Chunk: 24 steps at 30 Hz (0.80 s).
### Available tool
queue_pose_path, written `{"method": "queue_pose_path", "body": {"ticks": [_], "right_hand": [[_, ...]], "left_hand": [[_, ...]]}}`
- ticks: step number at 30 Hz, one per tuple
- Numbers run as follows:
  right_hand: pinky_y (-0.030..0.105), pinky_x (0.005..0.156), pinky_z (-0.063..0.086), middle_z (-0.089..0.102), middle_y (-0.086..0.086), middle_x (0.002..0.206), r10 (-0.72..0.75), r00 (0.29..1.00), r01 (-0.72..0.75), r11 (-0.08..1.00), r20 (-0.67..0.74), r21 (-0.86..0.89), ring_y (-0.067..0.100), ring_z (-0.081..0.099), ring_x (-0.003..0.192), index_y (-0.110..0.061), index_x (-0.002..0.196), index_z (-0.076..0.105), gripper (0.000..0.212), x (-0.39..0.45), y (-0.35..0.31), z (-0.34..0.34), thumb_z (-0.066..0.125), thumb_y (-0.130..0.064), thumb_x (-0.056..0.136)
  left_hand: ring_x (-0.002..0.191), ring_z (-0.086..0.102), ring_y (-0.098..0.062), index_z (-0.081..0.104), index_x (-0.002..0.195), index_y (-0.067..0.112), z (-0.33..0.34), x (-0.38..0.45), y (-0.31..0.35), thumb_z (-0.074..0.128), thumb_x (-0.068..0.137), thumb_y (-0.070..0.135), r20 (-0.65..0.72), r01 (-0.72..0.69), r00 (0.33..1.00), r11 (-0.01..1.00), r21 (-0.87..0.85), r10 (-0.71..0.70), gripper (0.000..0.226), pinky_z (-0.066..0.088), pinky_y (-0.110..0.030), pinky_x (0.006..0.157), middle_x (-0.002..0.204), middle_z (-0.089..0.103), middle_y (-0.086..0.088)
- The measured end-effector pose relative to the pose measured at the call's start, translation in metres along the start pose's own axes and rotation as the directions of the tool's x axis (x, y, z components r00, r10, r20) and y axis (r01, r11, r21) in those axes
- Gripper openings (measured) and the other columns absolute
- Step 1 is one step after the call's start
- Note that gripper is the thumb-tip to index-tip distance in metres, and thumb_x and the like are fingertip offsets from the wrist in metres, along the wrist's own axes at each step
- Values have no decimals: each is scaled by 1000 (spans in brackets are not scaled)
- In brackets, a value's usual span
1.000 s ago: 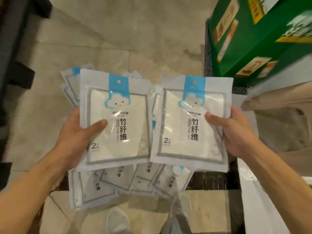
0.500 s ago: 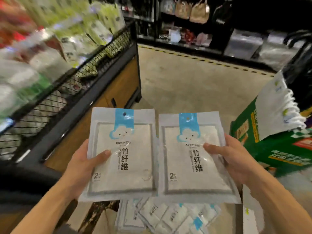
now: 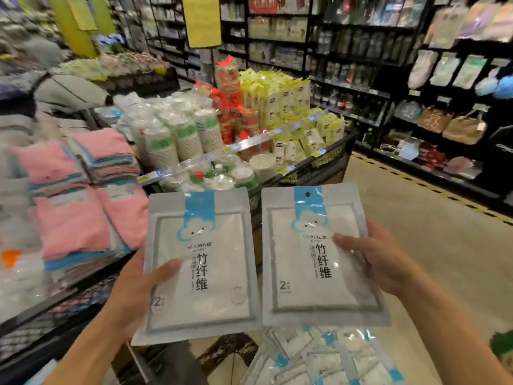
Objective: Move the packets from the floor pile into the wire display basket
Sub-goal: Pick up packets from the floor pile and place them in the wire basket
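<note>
- L hand [image 3: 133, 295] grips a flat grey-edged plastic packet w/ blue cloud header strip and white cloth inside [image 3: 198, 265]; thumb curled over the front near lower left, fingers hidden behind it.
- R hand [image 3: 385, 259] grips a second matching grey-and-blue packet [image 3: 319, 257]; thumb pressed on the front at mid right, fingers behind, only partly seen at the edge.
- Both packets upright, faces to the cam, side by side, inner edges just beside each other near the bottom; can't tell if touching.
- Both held in the air above the floor, in front of the basket, not in it.
- Floor pile of same packets [image 3: 327, 359] lies below the R packet, bottom centre-right, overlapping loosely on the beige tiled floor [image 3: 433, 245].
- Black wire-mesh display basket [image 3: 69, 304] on the left, rim running diagonally past the L forearm; holds stacks of pink, blue and grey folded cloths [image 3: 72, 218], blurred.
- Farther back, same long display: white rolls in clear wrap w/ green print [image 3: 177, 134], yellow-green packs [image 3: 280, 98], red packs [image 3: 230, 107]; price-tag strip [image 3: 238, 147] runs across.
- Black wall shelving [image 3: 361, 51] w/ hanging goods at back and right; detail too blurred.
- Yellow-black dashed line [image 3: 433, 188] on floor along the right shelves.
</note>
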State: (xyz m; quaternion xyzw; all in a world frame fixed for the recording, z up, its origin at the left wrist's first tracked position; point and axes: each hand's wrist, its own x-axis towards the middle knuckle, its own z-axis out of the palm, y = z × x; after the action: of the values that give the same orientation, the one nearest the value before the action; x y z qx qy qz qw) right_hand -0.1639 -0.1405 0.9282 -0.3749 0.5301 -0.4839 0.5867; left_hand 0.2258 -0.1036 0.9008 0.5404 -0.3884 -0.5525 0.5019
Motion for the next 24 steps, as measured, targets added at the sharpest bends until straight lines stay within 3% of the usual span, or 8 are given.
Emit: {"method": "queue_pose_path", "body": {"ticks": [2, 4, 8, 15, 19, 22, 24], "right_hand": [[41, 64, 64, 76, 21, 109, -10, 997, 12, 1000, 82, -20, 36, 77, 90, -3, 127, 62, 45, -1, -5, 24, 69, 8, 84], [44, 69, 65, 76, 21, 111, -16, 986, 23, 999, 166, -40, 38, 76, 94, -3, 126, 63, 47, -3, -6, 45, 71, 7, 81], [42, 68, 64, 76, 21, 111, 19, 935, 14, 996, 354, -91, 36, 77, 93, -4, 125, 64, 44, -17, -5, 86, 71, 7, 83], [48, 71, 65, 76, 22, 108, 122, 791, -12, 983, 599, -184, 41, 76, 94, -3, 124, 62, 37, -65, 16, 162, 67, 7, 89], [47, 71, 65, 77, 23, 105, 159, 715, -11, 976, 681, -217, 40, 76, 91, -3, 119, 64, 32, -102, 38, 209, 65, 10, 90], [52, 79, 63, 77, 22, 107, 172, 661, 10, 971, 731, -238, 41, 76, 94, -3, 123, 63, 36, -128, 56, 247, 66, 8, 89], [56, 87, 59, 76, 22, 109, 185, 621, 17, 969, 762, -248, 43, 75, 97, -5, 124, 63, 36, -148, 65, 272, 66, 7, 90]], "left_hand": [[91, 76, -38, 64, 124, 20, -17, -31, 4, 77, 80, 12, -73, -43, 997, 998, -48, 40, 46, 64, -46, 66, 112, 75, -18], [92, 75, -38, 63, 125, 19, -32, -64, 1, 70, 83, 7, -150, -59, 987, 997, -58, 49, 44, 64, -45, 66, 111, 76, -17], [96, 75, -39, 62, 127, 18, -55, -141, -8, 84, 76, 12, -342, -105, 937, 991, -82, 71, 55, 64, -43, 68, 114, 75, -18], [96, 75, -38, 60, 130, 19, -96, -278, -27, 68, 86, 7, -611, -173, 787, 981, -91, 82, 45, 64, -46, 70, 113, 76, -16], [89, 75, -40, 61, 126, 15, -124, -342, -40, 77, 79, 6, -690, -197, 720, 974, -111, 67, 50, 64, -48, 67, 113, 74, -23], [95, 73, -46, 59, 129, 16, -146, -384, -50, 91, 65, 19, -714, -205, 699, 967, -149, 38, 71, 63, -52, 70, 115, 73, -24], [96, 73, -45, 59, 129, 17, -162, -408, -55, 85, 78, 15, -739, -213, 672, 967, -138, 42, 57, 62, -53, 72, 115, 73, -22]]}}
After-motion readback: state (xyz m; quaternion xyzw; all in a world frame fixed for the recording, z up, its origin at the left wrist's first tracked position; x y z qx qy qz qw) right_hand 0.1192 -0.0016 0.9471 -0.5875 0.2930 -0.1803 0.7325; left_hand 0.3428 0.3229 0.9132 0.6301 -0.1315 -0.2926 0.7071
